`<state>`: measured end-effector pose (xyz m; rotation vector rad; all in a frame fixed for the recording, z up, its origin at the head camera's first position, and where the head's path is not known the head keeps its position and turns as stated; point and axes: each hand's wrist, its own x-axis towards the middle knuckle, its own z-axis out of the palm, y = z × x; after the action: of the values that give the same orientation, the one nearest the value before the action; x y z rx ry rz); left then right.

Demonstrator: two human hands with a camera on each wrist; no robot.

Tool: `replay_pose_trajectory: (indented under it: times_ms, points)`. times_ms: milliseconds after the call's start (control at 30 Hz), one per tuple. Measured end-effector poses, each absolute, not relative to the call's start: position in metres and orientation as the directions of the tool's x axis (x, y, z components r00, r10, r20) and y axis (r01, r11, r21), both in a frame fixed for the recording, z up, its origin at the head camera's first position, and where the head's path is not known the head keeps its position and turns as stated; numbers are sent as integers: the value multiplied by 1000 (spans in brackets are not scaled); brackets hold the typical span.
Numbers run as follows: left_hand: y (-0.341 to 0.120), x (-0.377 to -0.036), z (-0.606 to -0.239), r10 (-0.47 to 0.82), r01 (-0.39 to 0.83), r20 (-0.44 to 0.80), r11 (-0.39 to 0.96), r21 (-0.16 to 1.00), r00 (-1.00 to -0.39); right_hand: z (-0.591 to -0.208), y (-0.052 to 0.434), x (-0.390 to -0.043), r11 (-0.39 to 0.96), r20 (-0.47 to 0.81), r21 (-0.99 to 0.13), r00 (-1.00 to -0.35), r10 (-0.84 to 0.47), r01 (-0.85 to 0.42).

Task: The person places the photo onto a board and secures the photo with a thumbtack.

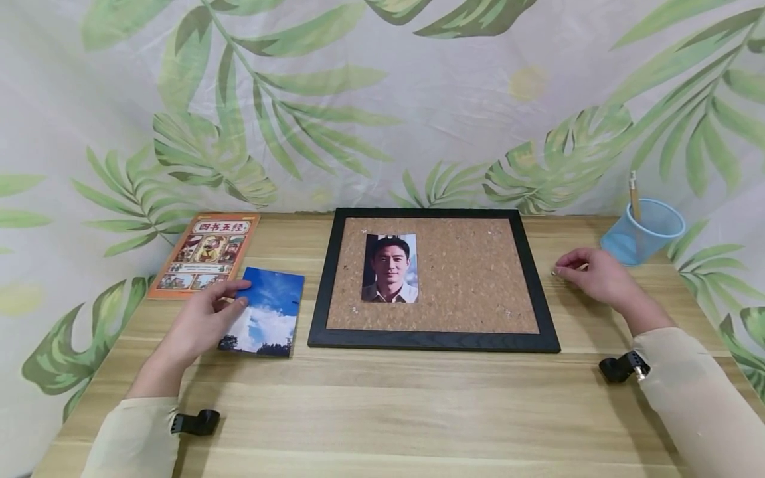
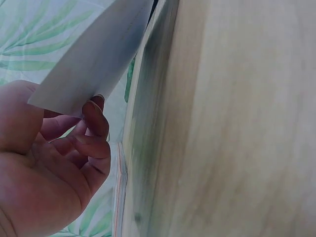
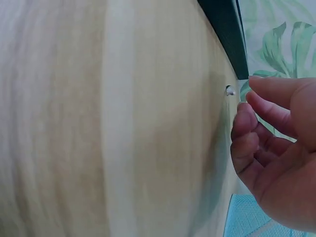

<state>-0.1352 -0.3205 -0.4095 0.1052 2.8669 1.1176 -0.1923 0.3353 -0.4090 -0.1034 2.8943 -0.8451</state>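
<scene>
Two hands are at work on the wooden tabletop (image 1: 382, 405), one on each side of a black-framed cork board (image 1: 466, 279) that carries a portrait photo (image 1: 391, 268). The left hand (image 1: 206, 318) holds a sky photo (image 1: 267, 311) just left of the board, thumb on top and fingers curled beneath its near-left corner. The head view shows the blue sky and clouds printed on it; the left wrist view shows only its pale underside (image 2: 94, 59), lifted off the wood and pinched against the fingertips (image 2: 96, 116), a lift the head view does not make plain. The right hand (image 1: 597, 273) rests just right of the board's frame with its fingers bent loosely, its grip closed on nothing. In the head view a tiny pale speck lies at its fingertips; the right wrist view shows it as a small round pin (image 3: 229, 90) lying on the wood, just beside the fingertips (image 3: 245, 117), not held. A picture book (image 1: 206, 254) lies at the far left, and a blue mesh cup (image 1: 642, 231) with a pencil stands beyond the right hand
</scene>
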Motion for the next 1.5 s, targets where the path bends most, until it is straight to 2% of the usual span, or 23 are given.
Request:
replay_pose_trajectory:
  times_ms: [400, 833, 933, 1200, 1500]
  points:
    - [-315, -137, -410, 76, 20, -50, 722, 692, -996, -419, 338, -193, 866, -95, -499, -990, -103, -42]
    - [-294, -143, -398, 83, 5, -65, 659, 752, -994, -418, 335, -191, 856, -96, -514, -988, -120, -54]
    - [-285, -146, -396, 104, 27, -52, 641, 767, -993, -415, 334, -190, 838, -116, -545, -987, -109, -28]
    - [-252, -154, -396, 172, 63, -45, 572, 818, -984, -407, 325, -190, 704, -170, -709, -978, -119, 37]
    - [-196, -171, -395, 264, 86, -59, 506, 858, -963, -400, 303, -195, 680, -122, -733, -984, -131, 0]
